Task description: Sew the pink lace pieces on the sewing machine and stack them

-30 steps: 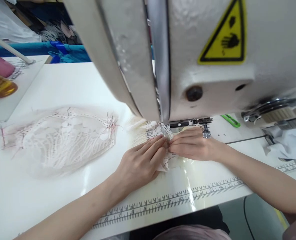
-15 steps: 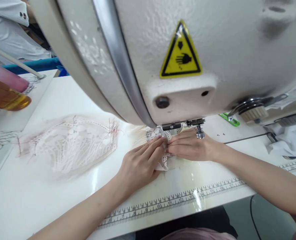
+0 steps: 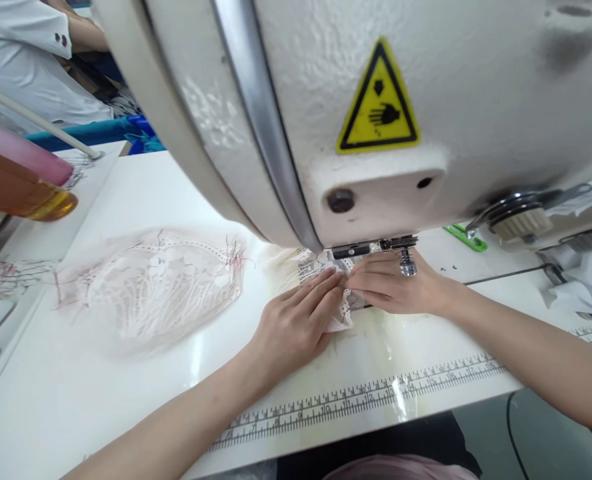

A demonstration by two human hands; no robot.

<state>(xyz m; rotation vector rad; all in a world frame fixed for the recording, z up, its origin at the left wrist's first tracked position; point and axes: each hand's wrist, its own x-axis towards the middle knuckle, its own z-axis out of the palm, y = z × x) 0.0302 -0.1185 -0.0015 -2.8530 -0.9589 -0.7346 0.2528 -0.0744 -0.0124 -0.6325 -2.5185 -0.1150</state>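
A small piece of white lace [image 3: 310, 267] lies under the head of a white sewing machine [image 3: 376, 107], by the presser foot [image 3: 406, 261]. My left hand [image 3: 296, 323] lies on the lace with its fingers pressed flat and close together, pointing at the needle area. My right hand [image 3: 393, 287] comes in from the right, fingers flat on the same lace, its fingertips meeting those of the left. The needle itself is hidden behind the machine head.
A larger piece of sheer lace [image 3: 151, 287] lies to the left on the white table [image 3: 126, 200]. A printed ruler [image 3: 366, 397] runs along the table's front edge. Pink and amber spools [image 3: 21, 180] are at far left, a green tool [image 3: 466, 238] behind the machine, and another person in white [image 3: 31, 60] beyond.
Both hands stay pressed on the lace and have crept slightly towards the presser foot. My head has shifted, so the machine fills more of the view.
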